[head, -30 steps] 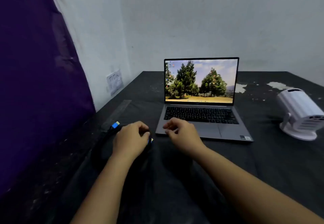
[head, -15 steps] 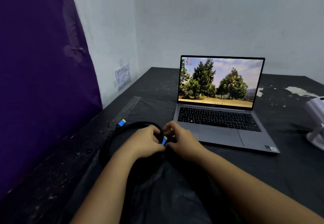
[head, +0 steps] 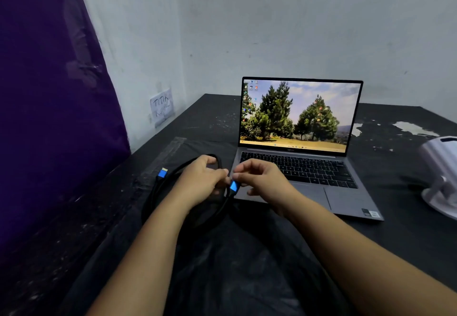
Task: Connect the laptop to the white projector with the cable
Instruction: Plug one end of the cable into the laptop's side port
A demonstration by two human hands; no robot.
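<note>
While the coiled black cable [head: 158,202] lies on the dark table [head: 395,241] just left of the open laptop [head: 309,167], one blue-tipped plug [head: 233,187] is held between the two hands at the laptop's near left corner. The left hand [head: 200,184] is closed around the cable just behind that plug; the right hand [head: 262,182] is pinched on the plug itself, thumb and forefinger closed, the other fingers loosely curled. The second plug [head: 162,173] rests free at the coil's far left side. The white projector [head: 442,179] stands at the right edge, well apart from the cable and partly cut off.

Judged step: one end is being freed and readied for a port. The plug is best turned so its wider face matches the socket before being pushed; the laptop's side ports are not visible from here. Enough slack should be drawn from the coil first, so that no loop snags. The far plug will need carrying across to the projector.
</note>
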